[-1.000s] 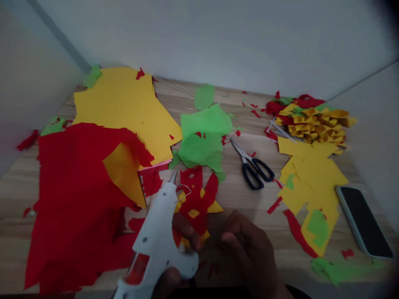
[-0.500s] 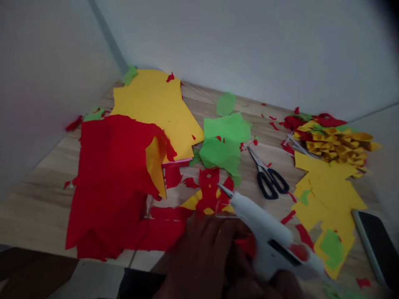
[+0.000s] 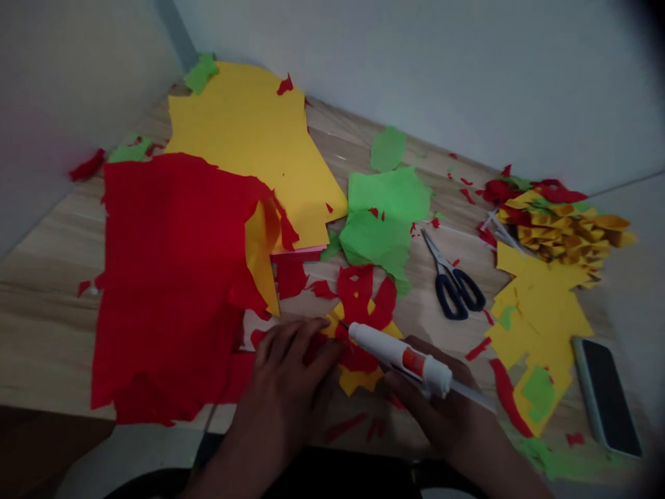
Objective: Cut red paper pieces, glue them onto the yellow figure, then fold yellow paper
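My right hand point(image 3: 451, 409) is closed around the handle of a white hot glue gun point(image 3: 382, 342), with a clear glue stick poking out of its back end. The gun's nozzle points left, over a layered red-and-yellow paper cutout point(image 3: 359, 380) shaped like a flower. At the cutout's left edge, my left hand point(image 3: 291, 371) grips it between thumb and fingers. Whether the nozzle touches the paper I cannot tell. Just beyond the cutout lie loose red paper pieces point(image 3: 355, 285).
A large red sheet point(image 3: 166, 277) and yellow sheets point(image 3: 244, 132) cover the left. Green paper point(image 3: 389, 201), scissors point(image 3: 451, 277), a yellow cut sheet point(image 3: 545, 305), a pile of folded yellow pieces point(image 3: 566, 225) and a phone point(image 3: 607, 395) lie rightward. Walls point(image 3: 415, 76) border the wooden table.
My hands have moved apart, uncovering the flower-shaped cutout. The glue gun has shifted left and turned, its nozzle now over the cutout. The view has shifted slightly.
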`<action>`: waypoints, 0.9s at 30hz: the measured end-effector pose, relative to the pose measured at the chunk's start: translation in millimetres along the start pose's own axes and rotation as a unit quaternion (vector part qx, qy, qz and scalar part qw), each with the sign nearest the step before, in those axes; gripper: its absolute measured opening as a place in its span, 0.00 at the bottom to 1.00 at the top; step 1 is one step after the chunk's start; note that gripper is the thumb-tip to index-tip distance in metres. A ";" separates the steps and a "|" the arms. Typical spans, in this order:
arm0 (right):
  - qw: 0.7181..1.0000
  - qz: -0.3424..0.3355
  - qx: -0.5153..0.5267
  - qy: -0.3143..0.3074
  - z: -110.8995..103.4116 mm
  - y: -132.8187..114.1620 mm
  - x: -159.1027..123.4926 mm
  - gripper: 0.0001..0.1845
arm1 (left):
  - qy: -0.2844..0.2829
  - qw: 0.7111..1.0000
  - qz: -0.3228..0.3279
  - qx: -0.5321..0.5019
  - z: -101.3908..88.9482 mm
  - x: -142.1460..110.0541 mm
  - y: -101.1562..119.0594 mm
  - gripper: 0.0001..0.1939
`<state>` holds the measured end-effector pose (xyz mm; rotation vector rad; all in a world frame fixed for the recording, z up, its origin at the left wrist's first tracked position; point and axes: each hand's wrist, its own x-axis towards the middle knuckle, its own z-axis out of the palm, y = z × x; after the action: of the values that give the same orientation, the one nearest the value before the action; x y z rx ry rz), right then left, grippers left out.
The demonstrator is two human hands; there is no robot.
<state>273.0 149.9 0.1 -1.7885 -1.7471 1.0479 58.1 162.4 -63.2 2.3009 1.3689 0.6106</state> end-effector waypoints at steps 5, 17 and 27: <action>1.000 -0.004 -0.030 -0.005 -4.7 -4.4 -2.7 0.08 | 0.000 1.000 -0.005 -0.007 0.0 -2.0 -2.3 0.12; 0.995 0.000 -0.104 -0.006 -2.6 -3.8 0.8 0.13 | 0.027 0.999 -0.003 -0.027 3.8 -2.0 -3.9 0.11; 0.997 0.024 -0.072 -0.007 -4.5 2.1 1.7 0.13 | 0.016 1.000 -0.002 -0.016 -2.9 2.0 -0.2 0.10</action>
<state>277.6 152.2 1.0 -1.9224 -1.8381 0.9792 57.3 164.6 -60.6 2.2716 1.3690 0.6668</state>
